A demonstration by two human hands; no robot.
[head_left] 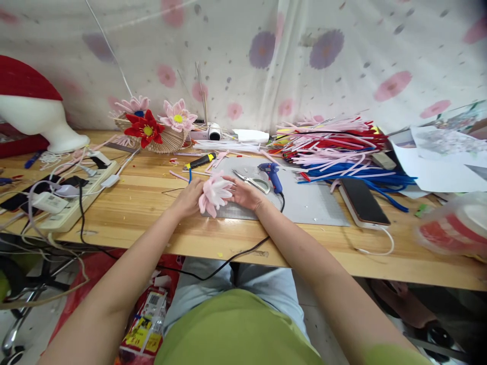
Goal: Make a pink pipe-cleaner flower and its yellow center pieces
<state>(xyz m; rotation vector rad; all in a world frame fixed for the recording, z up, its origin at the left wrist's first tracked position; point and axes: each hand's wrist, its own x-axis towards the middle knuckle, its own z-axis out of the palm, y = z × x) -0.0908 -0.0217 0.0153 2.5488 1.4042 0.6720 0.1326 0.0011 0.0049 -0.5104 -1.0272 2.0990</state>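
A pink and white pipe-cleaner flower [216, 194] is held between my two hands above the front part of the table, with its petals spread. My left hand [189, 198] is closed around the flower's left side; its fingertips are partly hidden behind the petals. On the other side, my right hand [244, 193] has its fingers curled at the petals' right edge. Just behind my right hand lie scissors [254, 181] and a blue hot glue gun [271, 175] on a grey cutting mat [312, 203]. A yellow and black utility knife [200, 161] lies behind the flower.
A bundle of pink, red and blue pipe cleaners [335, 147] lies at the back right, near a phone [364, 202] and a plastic cup [454, 225]. Finished flowers [146, 130] stand back left. A power strip [78, 195] with cables sits left; the glue gun's cord [249, 248] droops over the front edge.
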